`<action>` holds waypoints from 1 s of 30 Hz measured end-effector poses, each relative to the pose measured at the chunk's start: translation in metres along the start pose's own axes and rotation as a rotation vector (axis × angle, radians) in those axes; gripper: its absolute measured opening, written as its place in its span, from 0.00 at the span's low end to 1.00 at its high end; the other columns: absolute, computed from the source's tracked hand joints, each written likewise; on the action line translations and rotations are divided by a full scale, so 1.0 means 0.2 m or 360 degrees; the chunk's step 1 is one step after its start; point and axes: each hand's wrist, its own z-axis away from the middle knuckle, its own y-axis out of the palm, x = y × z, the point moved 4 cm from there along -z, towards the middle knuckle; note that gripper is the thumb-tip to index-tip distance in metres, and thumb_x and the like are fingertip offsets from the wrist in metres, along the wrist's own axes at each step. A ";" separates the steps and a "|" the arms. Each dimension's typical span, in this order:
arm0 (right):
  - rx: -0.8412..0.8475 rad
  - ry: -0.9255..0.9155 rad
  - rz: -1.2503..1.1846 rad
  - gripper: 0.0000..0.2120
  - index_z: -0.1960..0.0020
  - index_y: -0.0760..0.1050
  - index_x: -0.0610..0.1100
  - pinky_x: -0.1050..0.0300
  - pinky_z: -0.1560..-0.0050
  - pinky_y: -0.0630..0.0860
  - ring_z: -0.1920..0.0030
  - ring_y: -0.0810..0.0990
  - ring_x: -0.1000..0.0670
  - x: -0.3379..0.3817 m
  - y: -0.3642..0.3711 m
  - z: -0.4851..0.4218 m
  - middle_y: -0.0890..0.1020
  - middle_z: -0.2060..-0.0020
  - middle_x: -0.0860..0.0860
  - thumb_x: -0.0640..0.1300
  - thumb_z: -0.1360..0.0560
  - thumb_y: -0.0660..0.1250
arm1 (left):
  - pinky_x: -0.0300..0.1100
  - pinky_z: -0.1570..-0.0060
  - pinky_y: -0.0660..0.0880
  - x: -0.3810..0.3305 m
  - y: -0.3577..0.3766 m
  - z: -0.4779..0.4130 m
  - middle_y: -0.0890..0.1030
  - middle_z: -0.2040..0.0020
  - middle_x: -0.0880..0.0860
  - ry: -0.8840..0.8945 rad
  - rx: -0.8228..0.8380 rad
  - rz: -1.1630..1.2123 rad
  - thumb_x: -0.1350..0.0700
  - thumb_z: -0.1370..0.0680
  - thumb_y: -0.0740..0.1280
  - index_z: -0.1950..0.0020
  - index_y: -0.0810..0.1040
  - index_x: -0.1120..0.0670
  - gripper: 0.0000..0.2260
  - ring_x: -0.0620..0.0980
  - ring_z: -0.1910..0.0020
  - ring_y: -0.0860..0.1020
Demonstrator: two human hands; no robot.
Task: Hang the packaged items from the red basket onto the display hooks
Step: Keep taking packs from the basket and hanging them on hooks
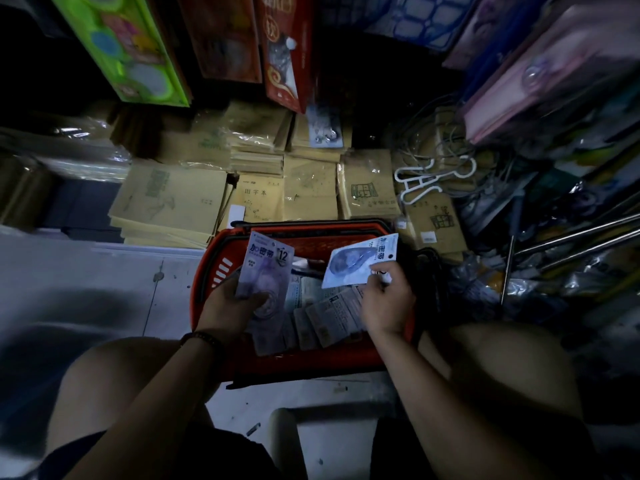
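Left hand (231,303) gripping purple packet (265,271), right hand (386,299) pinching blue packet (360,261), both above red basket (214,261)

Forearms reach down, left hand (231,308) gripping a purple packet (267,268), right hand (387,304) pinching a pale packet (356,263)

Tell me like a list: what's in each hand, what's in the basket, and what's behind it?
left hand: grips purple packet
right hand: pinches blue packet
red basket: on the floor, more packets lying inside
behind basket: stacks of tan notebooks
hung yet: no, both held packets are over the basket
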 end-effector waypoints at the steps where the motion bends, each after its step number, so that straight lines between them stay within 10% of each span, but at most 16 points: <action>1: 0.0030 0.0011 -0.0100 0.13 0.51 0.81 0.49 0.60 0.58 0.79 0.54 0.86 0.47 0.04 -0.02 0.01 0.85 0.53 0.53 0.32 0.24 0.66 | 0.49 0.49 0.81 -0.02 0.00 0.02 0.86 0.43 0.53 0.0006 -0.0005 0.0041 0.50 0.21 0.76 0.34 0.81 0.52 0.17 0.55 0.46 0.84; 7: 0.0164 -0.0259 -0.0419 0.20 0.45 0.79 0.58 0.47 0.51 0.78 0.52 0.83 0.47 0.30 -0.22 0.06 0.85 0.46 0.56 0.34 0.22 0.62 | 0.49 0.53 0.83 -0.13 -0.05 0.17 0.88 0.51 0.50 0.0125 -0.0155 0.0438 0.54 0.20 0.76 0.40 0.83 0.51 0.10 0.53 0.50 0.87; 19: 0.0432 -0.0634 -0.0611 0.15 0.40 0.81 0.51 0.58 0.45 0.78 0.43 0.83 0.58 0.86 -0.61 0.11 0.85 0.41 0.58 0.35 0.15 0.61 | 0.67 0.48 0.83 -0.68 -0.03 0.65 0.88 0.42 0.60 0.0421 0.0229 0.1049 0.57 0.17 0.71 0.34 0.79 0.55 0.12 0.66 0.45 0.87; 23: 0.0380 -0.0787 -0.0597 0.14 0.41 0.82 0.53 0.60 0.55 0.76 0.54 0.84 0.59 1.03 -0.73 0.12 0.86 0.43 0.59 0.37 0.15 0.62 | 0.72 0.45 0.81 -0.83 -0.05 0.79 0.86 0.38 0.60 0.0552 0.0306 0.0985 0.64 0.18 0.72 0.31 0.77 0.56 0.16 0.66 0.42 0.86; 30: 0.0227 -0.1262 -0.0098 0.13 0.35 0.79 0.51 0.67 0.31 0.67 0.30 0.70 0.54 1.32 -0.98 0.12 0.68 0.29 0.52 0.48 0.19 0.71 | 0.71 0.41 0.80 -1.18 -0.13 0.98 0.87 0.39 0.60 0.0794 0.0178 0.1039 0.66 0.19 0.71 0.32 0.78 0.56 0.16 0.65 0.41 0.86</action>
